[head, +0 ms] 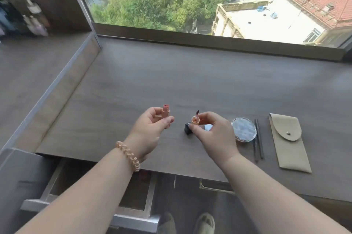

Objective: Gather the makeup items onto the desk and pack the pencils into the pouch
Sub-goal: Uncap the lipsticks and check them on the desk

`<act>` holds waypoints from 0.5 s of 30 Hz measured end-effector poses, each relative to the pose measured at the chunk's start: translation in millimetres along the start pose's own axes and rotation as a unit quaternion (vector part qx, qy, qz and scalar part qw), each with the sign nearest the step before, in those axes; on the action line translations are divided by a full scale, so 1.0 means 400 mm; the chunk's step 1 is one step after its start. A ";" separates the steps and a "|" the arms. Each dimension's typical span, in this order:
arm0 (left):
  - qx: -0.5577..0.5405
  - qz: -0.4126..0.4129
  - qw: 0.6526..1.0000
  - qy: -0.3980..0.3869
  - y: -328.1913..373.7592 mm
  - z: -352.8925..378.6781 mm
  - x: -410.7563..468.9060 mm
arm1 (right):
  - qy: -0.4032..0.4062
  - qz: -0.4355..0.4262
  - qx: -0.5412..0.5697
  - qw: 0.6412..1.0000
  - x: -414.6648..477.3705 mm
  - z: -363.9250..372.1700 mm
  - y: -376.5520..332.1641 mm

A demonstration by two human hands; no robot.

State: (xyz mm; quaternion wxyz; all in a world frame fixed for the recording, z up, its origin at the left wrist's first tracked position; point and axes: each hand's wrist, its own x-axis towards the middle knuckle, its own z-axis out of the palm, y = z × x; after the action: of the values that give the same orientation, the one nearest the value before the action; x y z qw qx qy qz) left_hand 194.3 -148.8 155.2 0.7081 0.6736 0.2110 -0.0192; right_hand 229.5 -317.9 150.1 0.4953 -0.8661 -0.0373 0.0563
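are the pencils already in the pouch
No, the two pencils lie on the desk beside the pouch, whose flap is closed.

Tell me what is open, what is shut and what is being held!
Lip gloss tube: open, upright, held by left hand.
Cap: off, brush pointing up, pinched by right hand.
Pencils: lying on desk, outside pouch.
Pouch: flat, flap shut.
Drawer: pulled open.
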 end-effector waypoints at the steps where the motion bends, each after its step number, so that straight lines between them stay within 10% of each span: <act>1: 0.001 -0.007 1.000 0.001 -0.024 0.000 0.004 | 0.010 0.011 0.000 1.000 -0.013 0.030 0.015; 15: 0.120 -0.013 0.992 0.042 -0.164 -0.009 0.103 | 0.066 0.198 -0.111 0.972 -0.016 0.249 0.097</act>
State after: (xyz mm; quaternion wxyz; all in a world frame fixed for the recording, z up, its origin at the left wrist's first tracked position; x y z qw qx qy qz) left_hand 210.6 -140.6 79.8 0.6125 0.7510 0.2455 -0.0248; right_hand 209.9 -253.3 66.9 0.3763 -0.9077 0.1615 0.0919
